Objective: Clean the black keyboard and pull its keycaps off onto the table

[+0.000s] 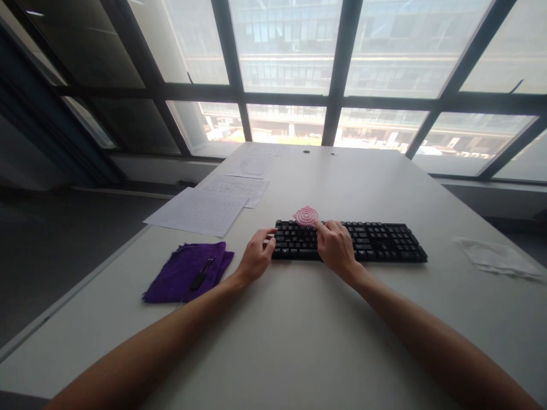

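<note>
Over the left keys of the keyboard (384, 242), the right hand (336, 246) seems to pinch the pink brush (306, 216) — best kept light and level — while the left hand (257, 250), fingers loosely parted, braces one end.

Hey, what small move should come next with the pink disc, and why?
Probably slide the pink disc rightward along the black keyboard: the right hand holds it at the keyboard's upper left part, while the left hand is at its left end, seemingly steadying it.
</note>
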{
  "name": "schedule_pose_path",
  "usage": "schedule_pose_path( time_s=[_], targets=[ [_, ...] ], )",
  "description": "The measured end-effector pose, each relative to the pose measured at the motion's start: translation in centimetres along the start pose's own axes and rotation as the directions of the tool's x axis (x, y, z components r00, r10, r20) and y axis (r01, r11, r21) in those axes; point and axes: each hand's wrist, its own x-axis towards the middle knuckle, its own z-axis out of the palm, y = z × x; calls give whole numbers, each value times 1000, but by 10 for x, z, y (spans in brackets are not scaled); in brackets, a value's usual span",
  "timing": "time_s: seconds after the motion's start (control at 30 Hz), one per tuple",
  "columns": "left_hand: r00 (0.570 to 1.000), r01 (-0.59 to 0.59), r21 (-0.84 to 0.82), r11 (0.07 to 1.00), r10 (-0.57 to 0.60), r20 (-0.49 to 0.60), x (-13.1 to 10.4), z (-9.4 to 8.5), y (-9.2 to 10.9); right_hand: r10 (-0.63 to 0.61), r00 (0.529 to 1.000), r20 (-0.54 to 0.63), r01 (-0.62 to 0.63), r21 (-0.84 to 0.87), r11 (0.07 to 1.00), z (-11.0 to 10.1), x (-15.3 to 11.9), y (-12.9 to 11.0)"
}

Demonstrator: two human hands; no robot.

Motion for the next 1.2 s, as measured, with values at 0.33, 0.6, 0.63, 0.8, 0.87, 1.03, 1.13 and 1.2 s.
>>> schedule_pose_path(
  time_s=[0.33,0.6,0.63,0.8,0.87,1.03,1.13,1.2],
  targets=[
    [1000,-9,5,1000,9,1,-1,0,-2,37,999,3,-37,-17,999,-1,-1,3],
    [1000,12,6,1000,-12,0,0,1,0,23,999,-27,-22,12,1000,0,0,2],
    [1000,11,6,1000,-11,0,0,1,1,14,1000,-28,-13,19,1000,0,0,1],
    [1000,4,-3,1000,-4,1,0,1,1,-25,1000,2,25,24,999,1,0,-2],
    [1000,4,-3,1000,-4,0,0,1,1,-26,1000,15,26,17,1000,1,0,-3],
    [1000,1,-3,1000,-1,-4,0,1,1,-27,999,29,27,-3,1000,1,0,-3],
    [1000,7,-4,1000,-7,2,0,1,0,-31,999,37,32,-14,999,1,0,-4],
    [1000,7,-5,1000,-7,2,0,1,-1,-32,999,36,32,-10,999,1,0,-5]
  ],
)
